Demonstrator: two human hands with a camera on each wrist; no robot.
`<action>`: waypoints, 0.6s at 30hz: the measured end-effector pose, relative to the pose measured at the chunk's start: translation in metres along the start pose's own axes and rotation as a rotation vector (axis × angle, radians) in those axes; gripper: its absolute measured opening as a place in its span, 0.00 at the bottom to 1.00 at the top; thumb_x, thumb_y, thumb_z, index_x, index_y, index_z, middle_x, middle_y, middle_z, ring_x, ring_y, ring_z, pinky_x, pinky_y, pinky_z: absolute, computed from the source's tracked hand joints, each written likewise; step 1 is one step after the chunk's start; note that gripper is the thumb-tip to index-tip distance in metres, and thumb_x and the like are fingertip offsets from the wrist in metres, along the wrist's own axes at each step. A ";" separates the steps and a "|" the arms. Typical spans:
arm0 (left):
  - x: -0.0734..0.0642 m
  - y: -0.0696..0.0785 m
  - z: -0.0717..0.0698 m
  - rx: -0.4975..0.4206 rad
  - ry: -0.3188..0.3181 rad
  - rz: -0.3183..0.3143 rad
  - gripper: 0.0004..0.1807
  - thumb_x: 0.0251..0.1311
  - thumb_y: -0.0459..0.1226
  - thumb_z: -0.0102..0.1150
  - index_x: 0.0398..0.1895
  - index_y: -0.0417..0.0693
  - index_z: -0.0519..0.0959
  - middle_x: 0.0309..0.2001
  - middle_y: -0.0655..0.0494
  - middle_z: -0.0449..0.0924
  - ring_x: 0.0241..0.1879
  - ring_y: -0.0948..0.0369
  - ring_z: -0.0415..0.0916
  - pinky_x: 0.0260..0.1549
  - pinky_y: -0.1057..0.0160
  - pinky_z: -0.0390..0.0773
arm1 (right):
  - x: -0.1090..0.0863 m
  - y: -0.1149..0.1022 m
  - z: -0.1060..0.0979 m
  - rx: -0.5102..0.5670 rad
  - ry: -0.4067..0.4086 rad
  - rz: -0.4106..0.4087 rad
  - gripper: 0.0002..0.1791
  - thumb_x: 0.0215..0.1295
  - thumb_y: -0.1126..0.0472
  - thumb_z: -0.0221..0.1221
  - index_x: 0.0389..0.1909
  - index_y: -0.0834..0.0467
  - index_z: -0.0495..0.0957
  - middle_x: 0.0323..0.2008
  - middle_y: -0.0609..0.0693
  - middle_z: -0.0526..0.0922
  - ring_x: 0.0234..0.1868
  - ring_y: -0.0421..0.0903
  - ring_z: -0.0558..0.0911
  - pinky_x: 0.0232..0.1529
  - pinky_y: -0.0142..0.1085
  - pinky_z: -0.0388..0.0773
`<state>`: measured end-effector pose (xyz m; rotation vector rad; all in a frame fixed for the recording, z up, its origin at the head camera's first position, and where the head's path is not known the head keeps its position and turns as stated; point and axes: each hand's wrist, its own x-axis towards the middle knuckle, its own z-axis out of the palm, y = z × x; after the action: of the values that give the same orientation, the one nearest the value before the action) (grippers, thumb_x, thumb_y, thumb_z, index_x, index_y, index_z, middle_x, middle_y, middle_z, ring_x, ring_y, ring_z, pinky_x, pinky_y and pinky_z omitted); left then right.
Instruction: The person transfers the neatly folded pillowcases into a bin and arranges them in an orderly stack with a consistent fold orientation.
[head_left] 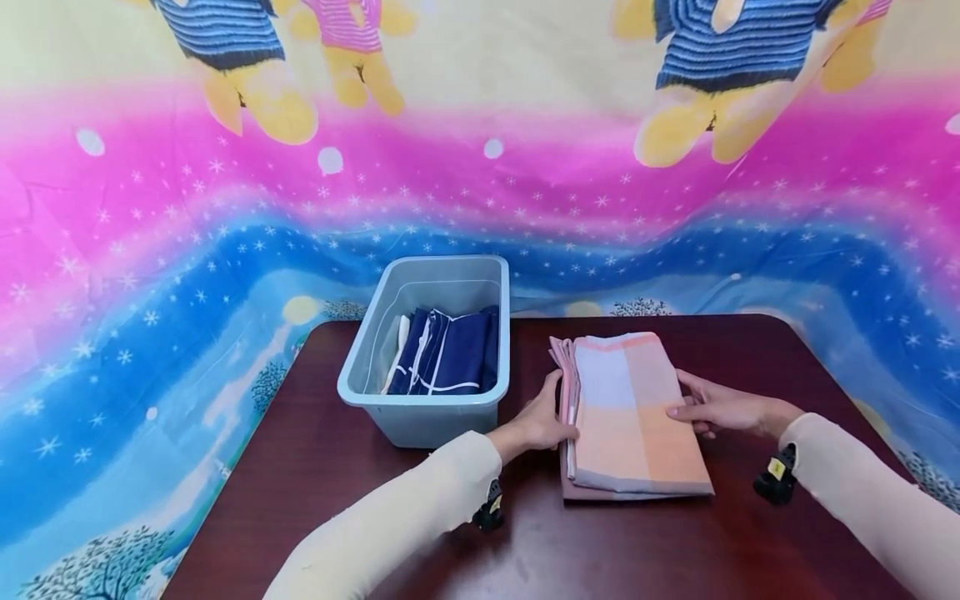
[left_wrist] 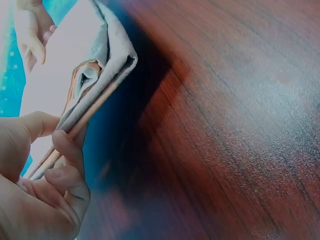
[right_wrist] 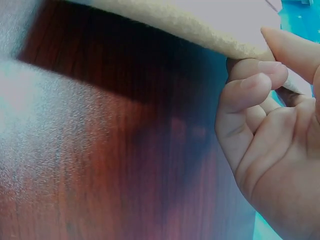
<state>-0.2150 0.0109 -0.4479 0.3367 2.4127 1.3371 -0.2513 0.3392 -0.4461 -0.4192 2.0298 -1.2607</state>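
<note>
A folded checked cloth [head_left: 637, 408] in pink, orange and white is held between both hands. My left hand [head_left: 536, 422] pinches its layered left edge; the left wrist view shows the thumb on top and curled fingers [left_wrist: 68, 145] underneath. On the opposite side my right hand [head_left: 716, 406] pinches the right edge, with its thumb above and bent fingers [right_wrist: 245, 92] below. Several fold layers show at the cloth's corner [left_wrist: 122, 62]. Both wrist views show a dark shadow under the cloth, which appears raised off the table.
To the left of the cloth stands a grey-blue plastic bin [head_left: 427, 400] holding folded navy cloths [head_left: 461, 350] with white trim and something whitish. The dark red-brown wooden table [head_left: 315, 500] carries everything. Behind it hangs a printed curtain [head_left: 480, 192].
</note>
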 end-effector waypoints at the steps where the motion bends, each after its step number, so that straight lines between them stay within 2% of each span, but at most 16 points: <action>1: -0.001 0.002 -0.001 0.004 0.006 -0.002 0.54 0.58 0.30 0.67 0.81 0.57 0.44 0.45 0.37 0.80 0.13 0.56 0.73 0.19 0.55 0.81 | -0.001 -0.002 0.000 -0.007 0.000 -0.002 0.40 0.78 0.58 0.52 0.77 0.54 0.36 0.26 0.47 0.70 0.21 0.42 0.67 0.24 0.34 0.70; 3: -0.003 0.005 -0.002 0.007 0.015 -0.006 0.54 0.58 0.30 0.67 0.81 0.57 0.44 0.48 0.35 0.80 0.14 0.54 0.73 0.18 0.56 0.80 | -0.002 -0.005 -0.001 -0.018 0.003 -0.005 0.40 0.78 0.57 0.52 0.77 0.54 0.36 0.26 0.48 0.70 0.21 0.42 0.67 0.24 0.34 0.71; 7: -0.005 0.011 -0.004 0.006 0.017 -0.013 0.54 0.57 0.30 0.66 0.81 0.58 0.44 0.48 0.36 0.79 0.13 0.56 0.72 0.17 0.59 0.77 | -0.004 -0.010 -0.002 -0.021 0.010 -0.003 0.40 0.78 0.57 0.52 0.78 0.54 0.36 0.26 0.47 0.70 0.21 0.42 0.68 0.24 0.35 0.71; 12: -0.010 0.017 -0.008 0.018 0.022 -0.016 0.54 0.57 0.30 0.66 0.81 0.59 0.44 0.52 0.36 0.78 0.14 0.56 0.73 0.18 0.58 0.79 | -0.007 -0.016 0.000 -0.019 0.011 -0.008 0.40 0.78 0.57 0.53 0.77 0.54 0.37 0.26 0.47 0.70 0.21 0.42 0.67 0.23 0.37 0.69; 18: -0.018 0.024 -0.014 0.042 0.033 -0.014 0.54 0.57 0.30 0.66 0.81 0.59 0.44 0.55 0.35 0.78 0.15 0.56 0.75 0.16 0.64 0.76 | -0.011 -0.025 0.001 -0.031 0.017 -0.020 0.40 0.78 0.57 0.53 0.78 0.53 0.37 0.26 0.48 0.70 0.21 0.43 0.67 0.23 0.40 0.68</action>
<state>-0.2041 0.0065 -0.4172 0.3114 2.4688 1.2969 -0.2450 0.3327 -0.4204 -0.4459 2.0668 -1.2506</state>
